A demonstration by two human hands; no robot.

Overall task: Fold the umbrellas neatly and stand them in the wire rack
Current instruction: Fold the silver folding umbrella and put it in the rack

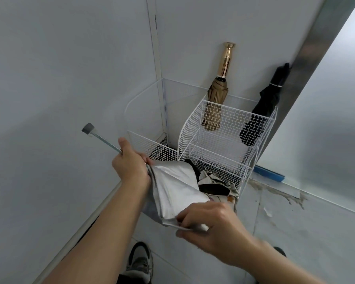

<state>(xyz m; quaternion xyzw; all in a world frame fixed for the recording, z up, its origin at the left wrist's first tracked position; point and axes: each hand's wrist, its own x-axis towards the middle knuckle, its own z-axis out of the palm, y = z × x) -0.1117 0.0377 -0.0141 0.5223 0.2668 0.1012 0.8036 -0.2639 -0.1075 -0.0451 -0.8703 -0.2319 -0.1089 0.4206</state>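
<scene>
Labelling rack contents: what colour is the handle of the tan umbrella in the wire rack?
Shiny gold handle, on the folded tan fabric umbrella; head view.

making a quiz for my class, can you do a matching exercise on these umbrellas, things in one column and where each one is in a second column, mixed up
Things
1. tan umbrella with gold handle
2. black umbrella
3. silver umbrella
4. patterned bundle

Places
a. held by the left hand and the right hand
b. lying in the low front compartment of the wire rack
c. standing at the rack's far right corner
d. standing at the rack's back, against the wall

Pairs: 1-d, 2-c, 3-a, 4-b
</scene>
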